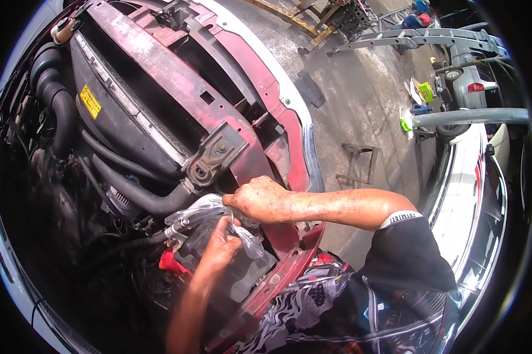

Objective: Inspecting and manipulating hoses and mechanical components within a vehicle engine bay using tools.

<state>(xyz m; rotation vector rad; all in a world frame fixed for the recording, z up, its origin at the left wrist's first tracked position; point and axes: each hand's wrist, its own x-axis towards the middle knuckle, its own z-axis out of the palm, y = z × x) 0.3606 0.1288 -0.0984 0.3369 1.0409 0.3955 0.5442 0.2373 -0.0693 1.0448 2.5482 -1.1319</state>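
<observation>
Black sleeve (410, 253) nearest | right hand (257, 199) curled tightly round clear plastic (202, 207) | left hand (221, 251) pinching it just beside, apparently to gather it | plastic above grey box (248, 277), beside black hose (162, 203)

Stained grey concrete floor (342, 121) in bright sunlight stretches beyond the right hand (257, 200). Up and right of that hand stands a low metal frame (360, 148); farther off, a silver ladder (401, 42); far right, a white car (457, 177).

black sleeve (410, 253) with white patterned cuff (401, 218)
</observation>
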